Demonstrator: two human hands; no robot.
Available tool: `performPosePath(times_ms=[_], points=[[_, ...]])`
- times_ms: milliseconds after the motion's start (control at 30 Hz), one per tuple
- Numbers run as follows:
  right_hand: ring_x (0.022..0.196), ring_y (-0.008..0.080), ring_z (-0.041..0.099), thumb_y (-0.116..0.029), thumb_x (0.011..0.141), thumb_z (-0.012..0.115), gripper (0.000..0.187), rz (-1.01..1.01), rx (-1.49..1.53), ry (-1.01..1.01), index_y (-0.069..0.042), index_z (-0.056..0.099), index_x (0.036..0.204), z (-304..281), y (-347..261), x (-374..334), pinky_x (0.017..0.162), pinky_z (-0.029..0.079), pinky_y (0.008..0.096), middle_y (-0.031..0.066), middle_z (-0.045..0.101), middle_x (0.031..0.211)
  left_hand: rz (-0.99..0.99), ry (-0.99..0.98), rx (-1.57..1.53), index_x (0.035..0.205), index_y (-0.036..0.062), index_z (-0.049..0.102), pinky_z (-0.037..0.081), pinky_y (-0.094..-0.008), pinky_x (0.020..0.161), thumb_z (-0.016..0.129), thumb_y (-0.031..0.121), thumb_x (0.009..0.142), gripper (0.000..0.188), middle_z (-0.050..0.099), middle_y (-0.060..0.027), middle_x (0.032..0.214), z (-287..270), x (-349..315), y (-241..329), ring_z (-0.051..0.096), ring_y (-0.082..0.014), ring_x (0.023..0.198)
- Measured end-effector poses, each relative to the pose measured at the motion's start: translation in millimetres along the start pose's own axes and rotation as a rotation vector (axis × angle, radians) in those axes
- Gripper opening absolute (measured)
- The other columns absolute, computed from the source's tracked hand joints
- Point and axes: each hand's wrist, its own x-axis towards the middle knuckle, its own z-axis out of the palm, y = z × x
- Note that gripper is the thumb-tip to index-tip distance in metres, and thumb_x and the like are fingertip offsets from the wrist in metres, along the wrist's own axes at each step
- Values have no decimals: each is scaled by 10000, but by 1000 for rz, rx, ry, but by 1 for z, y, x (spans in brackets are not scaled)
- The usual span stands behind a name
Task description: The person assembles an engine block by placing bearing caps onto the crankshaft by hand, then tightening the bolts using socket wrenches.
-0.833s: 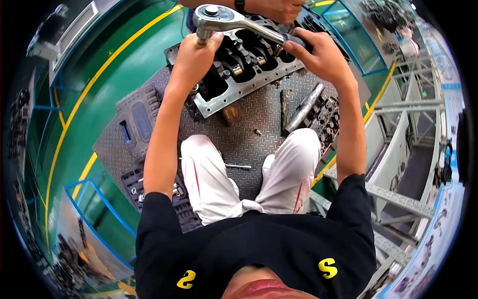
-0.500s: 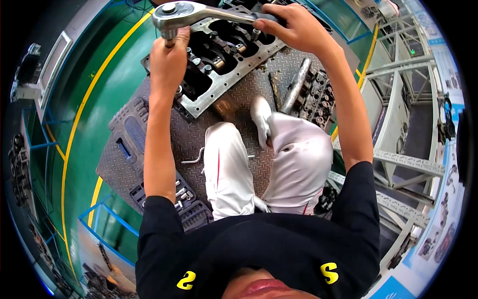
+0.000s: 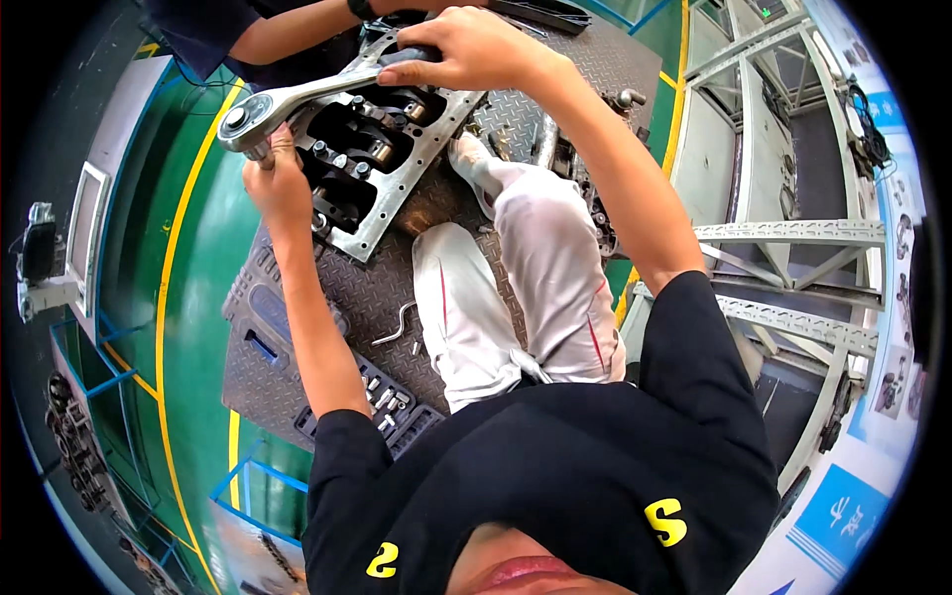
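Black shirt (image 3: 555, 436) sat nearest, then my white trousers (image 3: 454, 307), knees up. Beside my left forearm lay an open socket case (image 3: 416, 430), partly covered, and past it a bent rod (image 3: 400, 325) on the tread-plate platform (image 3: 375, 293).

My left hand (image 3: 281, 193) was closed round the upright shaft just below the ratchet's head, thumb up against it. My right hand (image 3: 466, 50) was wrapped round the dark grip at the other end, hardly any gap in the curl. Ratchet (image 3: 307, 91) was up off the platform, slanting across the near-left end of the engine block (image 3: 393, 193), head to the left, handle away to the right.

Step in hand, as I judged it: turning or lining up with the ratchet. Next move probably called for a steady left hand at the head and a swing from the right. Lower end of the shaft was hidden by my fist; couldn't tell if it sat on a bolt.

Ratchet looked shiny silver, round head, button on top. Block: flat grey rim with small holes, dark openings, bolts and bright round metal inside.

Farther: another person's arm (image 3: 293, 35) behind the block, green floor (image 3: 193, 297) left, pale metal racks (image 3: 793, 233) right.
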Motion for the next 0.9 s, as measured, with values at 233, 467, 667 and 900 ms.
performPosePath(times_ms=[233, 467, 667, 900], points=[[702, 358, 688, -820, 839, 511, 770, -8, -49, -27, -86, 739, 878, -5, -5, -4, 682, 548, 439, 145, 656, 655, -56, -26, -3, 767, -12, 599, 324, -299, 525, 611, 257, 1018, 368, 510, 7, 620, -5, -5, 6, 427, -87, 575], [641, 367, 618, -637, 913, 604, 596, -18, 14, -130, -46, 680, 881, -22, -18, -19, 614, 462, 454, 175, 594, 641, 41, 33, 4, 888, -45, 655, 405, -311, 574, 644, 163, 956, 219, 618, -29, 689, -6, -14, 5, 509, -112, 623], [716, 416, 674, -741, 871, 558, 701, -7, -50, -24, -60, 720, 910, -19, -23, -27, 667, 532, 475, 202, 654, 683, -7, 38, 57, 958, -40, 696, 460, -309, 636, 659, 106, 908, 159, 682, -60, 740, -6, -12, 0, 590, -123, 676], [713, 395, 673, -705, 866, 592, 643, -24, -67, 48, -68, 683, 848, -15, -27, -30, 646, 516, 471, 185, 659, 688, 141, 37, -6, 897, 48, 581, 343, -201, 442, 603, 86, 988, 101, 547, 15, 716, 0, -13, -2, 478, -46, 538]])
